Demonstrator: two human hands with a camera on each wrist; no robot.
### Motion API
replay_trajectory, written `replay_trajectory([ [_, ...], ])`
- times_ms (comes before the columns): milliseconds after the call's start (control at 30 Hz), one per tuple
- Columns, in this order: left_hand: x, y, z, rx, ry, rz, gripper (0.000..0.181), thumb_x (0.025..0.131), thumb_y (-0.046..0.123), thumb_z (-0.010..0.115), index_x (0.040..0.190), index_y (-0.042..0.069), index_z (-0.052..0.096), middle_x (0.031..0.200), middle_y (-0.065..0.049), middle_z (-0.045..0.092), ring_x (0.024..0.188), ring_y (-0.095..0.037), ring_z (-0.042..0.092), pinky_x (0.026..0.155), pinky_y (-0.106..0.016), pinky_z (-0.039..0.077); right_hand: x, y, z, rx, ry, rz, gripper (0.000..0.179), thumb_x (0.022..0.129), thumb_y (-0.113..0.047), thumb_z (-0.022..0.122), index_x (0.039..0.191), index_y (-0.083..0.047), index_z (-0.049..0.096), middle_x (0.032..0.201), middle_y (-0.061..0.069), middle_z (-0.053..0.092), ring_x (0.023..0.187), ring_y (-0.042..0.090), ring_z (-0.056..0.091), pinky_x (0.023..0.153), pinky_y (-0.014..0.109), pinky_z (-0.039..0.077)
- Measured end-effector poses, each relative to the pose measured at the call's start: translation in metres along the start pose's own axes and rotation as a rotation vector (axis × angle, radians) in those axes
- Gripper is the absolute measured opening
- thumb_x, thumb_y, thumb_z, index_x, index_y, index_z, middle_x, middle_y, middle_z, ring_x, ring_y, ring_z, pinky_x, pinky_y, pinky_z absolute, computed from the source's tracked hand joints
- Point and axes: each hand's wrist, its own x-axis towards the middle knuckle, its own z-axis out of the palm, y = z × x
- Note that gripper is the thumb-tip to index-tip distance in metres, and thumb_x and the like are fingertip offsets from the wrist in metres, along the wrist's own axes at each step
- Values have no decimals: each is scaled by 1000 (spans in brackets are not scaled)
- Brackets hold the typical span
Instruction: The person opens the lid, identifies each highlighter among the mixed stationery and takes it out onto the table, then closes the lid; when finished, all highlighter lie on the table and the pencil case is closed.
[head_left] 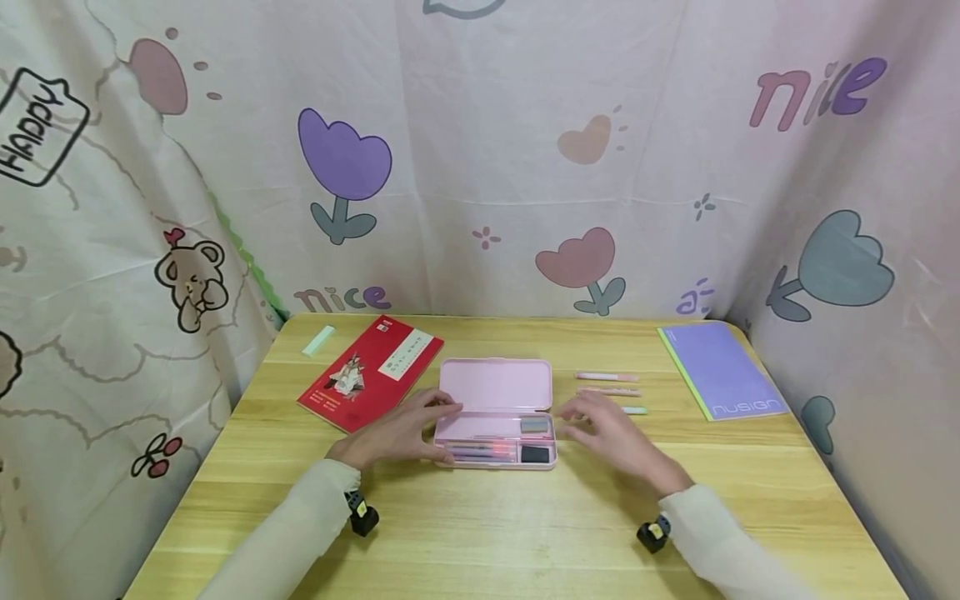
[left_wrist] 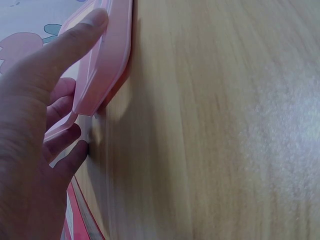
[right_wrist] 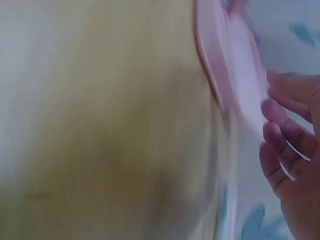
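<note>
A pink pencil case (head_left: pixel 495 386) lies on the table with its lid laid back. Several slim pens (head_left: pixel 480 451) fill its front left compartment, a black block (head_left: pixel 535 455) sits in the front right one, and a grey block (head_left: pixel 534 425) lies behind that. My left hand (head_left: pixel 401 429) holds the case's left end, thumb at the front rim and fingers toward the hinge side; in the left wrist view, the thumb (left_wrist: pixel 80 37) lies over the rim. Just off the case's right end, my right hand (head_left: pixel 611 433) hovers with loosely bent fingers and nothing held.
Several pens (head_left: pixel 607 377) lie right of the case, partly behind the right hand. A red booklet (head_left: pixel 375 371) lies to the left, a pale green stick (head_left: pixel 318 340) beyond it. At the far right is a purple notebook (head_left: pixel 720 367). Patterned curtains surround the wooden table (head_left: pixel 510 533).
</note>
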Motion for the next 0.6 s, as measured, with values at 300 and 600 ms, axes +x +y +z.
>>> replay_trajectory([
  [300,-1,1,0,-7,12,18,91,84,62,88,161,24,57,157,-2,50,142,-22,46,118,-55,50,18,-42,51,-117,-152,-208,18,103,-25,77,120,-19,81,119,-6,76,119,18,68,108,44,57],
  [600,-1,0,-1,-11,11,21,93,84,64,88,161,23,56,157,-3,50,143,-23,46,119,-56,49,24,-53,58,-282,-139,-340,23,98,-25,83,119,-17,83,114,-2,77,112,18,70,107,44,55],
])
